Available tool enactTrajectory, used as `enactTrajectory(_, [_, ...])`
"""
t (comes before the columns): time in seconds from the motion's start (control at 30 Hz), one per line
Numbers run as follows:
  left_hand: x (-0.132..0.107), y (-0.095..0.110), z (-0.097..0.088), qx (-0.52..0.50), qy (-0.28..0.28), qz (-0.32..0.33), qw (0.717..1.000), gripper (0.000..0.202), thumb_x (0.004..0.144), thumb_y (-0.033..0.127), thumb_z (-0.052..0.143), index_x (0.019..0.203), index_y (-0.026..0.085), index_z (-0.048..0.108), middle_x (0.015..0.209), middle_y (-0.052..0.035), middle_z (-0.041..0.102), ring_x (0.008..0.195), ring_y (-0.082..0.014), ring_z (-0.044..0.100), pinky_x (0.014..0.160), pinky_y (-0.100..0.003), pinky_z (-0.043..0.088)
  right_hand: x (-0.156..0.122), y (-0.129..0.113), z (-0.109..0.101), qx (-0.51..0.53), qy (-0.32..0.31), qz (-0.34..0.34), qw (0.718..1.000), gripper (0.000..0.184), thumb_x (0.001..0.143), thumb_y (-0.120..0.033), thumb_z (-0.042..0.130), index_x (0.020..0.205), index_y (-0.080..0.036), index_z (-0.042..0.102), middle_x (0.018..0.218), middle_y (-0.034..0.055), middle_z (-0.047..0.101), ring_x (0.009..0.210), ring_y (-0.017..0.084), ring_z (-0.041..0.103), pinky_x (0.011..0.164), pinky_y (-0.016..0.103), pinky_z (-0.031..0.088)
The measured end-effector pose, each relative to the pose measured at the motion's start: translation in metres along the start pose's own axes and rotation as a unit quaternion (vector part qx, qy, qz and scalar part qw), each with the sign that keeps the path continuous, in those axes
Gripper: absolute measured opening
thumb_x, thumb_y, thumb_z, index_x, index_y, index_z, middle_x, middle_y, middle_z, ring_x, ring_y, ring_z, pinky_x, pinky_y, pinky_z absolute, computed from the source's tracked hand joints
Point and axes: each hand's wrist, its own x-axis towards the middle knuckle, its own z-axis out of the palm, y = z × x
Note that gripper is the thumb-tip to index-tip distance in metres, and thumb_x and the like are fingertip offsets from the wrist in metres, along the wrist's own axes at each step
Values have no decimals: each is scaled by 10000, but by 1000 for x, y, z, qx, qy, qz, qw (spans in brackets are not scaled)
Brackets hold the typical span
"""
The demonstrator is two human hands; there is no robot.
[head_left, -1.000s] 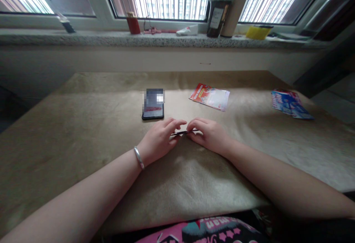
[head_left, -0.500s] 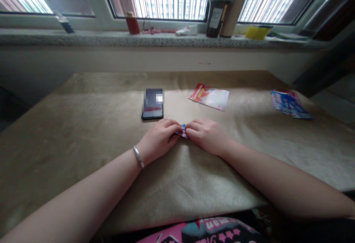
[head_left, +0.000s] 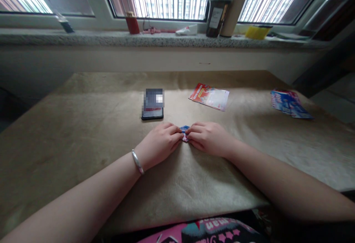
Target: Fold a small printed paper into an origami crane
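Though it was edge-on, the blue paper (head_left: pixel 185 133) now shows print.

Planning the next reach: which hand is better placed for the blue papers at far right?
Probably the right hand: it is nearer the blue papers, and the left hand would have to cross it. Both pinch the small blue piece, though.

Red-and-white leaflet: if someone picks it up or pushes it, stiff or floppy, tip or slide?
The leaflet is probably light and bendy, since it looks thin as paper. Pushed, it should slide rather than tip, lying flat on the table. Its low edges may be awkward to get a fingertip under.
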Motion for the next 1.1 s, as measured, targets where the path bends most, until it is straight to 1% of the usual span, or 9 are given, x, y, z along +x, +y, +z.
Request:
enactTrajectory(0.13, [-1,2,0,16,-20,-2,1000,195,910,168,493,1049,153,628,1005,-76,658,899,-195,579,802,-346,522,-2,2,1,32,16,11,999,186,896,-253,516,903,-161,677,930,77,696,869,180,611,765,301,489])
enactTrajectory(0.23, [-2,2,-1,13,-24,-7,1000,195,910,161,495,1046,169,633,1019,-62,661,911,-191,582,812,-337,523,-4,4,1,32,19,20,999,199,907,-272,511,878,-187,690,911,62,692,819,165,600,720,284,473])
enactTrajectory(0.37, [-2,3,-1,29,-24,-1,999,180,904,173,506,1021,161,642,1083,-68,647,910,-198,585,800,-342,532,-5,7,1,28,24,32,999,155,887,-259,544,894,-213,692,863,48,673,778,161,567,683,272,441])
enactTrajectory(0.5, [-2,5,-2,30,-47,2,998,208,905,164,496,1075,166,616,1037,-75,651,908,-198,584,780,-338,537,-4,8,1,40,22,20,999,138,874,-234,550,873,-205,686,811,44,658,761,166,546,704,281,436])
enactTrajectory(0.63, [-1,6,-5,27,-35,12,999,229,911,163,476,1099,181,608,1027,-81,645,911,-204,578,762,-349,538,-5,7,1,34,3,31,999,136,881,-245,546,886,-184,667,856,67,650,787,172,556,707,292,445])
enactTrajectory(0.8, [1,8,-3,25,-21,16,999,207,917,167,471,1055,154,625,1010,-90,648,909,-203,571,788,-354,533,-5,6,3,17,6,12,1000,185,915,-267,499,904,-174,659,891,78,653,818,178,563,722,300,453])
enactTrajectory(0.93, [1,7,1,31,-27,4,999,171,915,161,480,975,135,637,975,-90,654,887,-197,574,796,-349,530,-3,5,4,-20,3,-19,1000,225,944,-256,448,879,-168,645,865,77,642,790,170,552,702,297,437])
enactTrajectory(1.03, [0,6,3,36,-27,1,999,156,904,156,501,979,134,636,998,-86,655,890,-202,571,780,-340,533,-2,3,3,-46,-9,-34,998,230,947,-234,436,848,-164,632,861,72,635,767,166,545,680,295,424])
enactTrajectory(1.1, [-1,6,3,41,-28,-2,999,159,902,160,507,989,139,637,1012,-84,651,881,-201,572,763,-334,534,-1,1,3,-50,-7,-26,998,221,940,-230,444,844,-163,631,853,69,635,758,168,544,671,296,423])
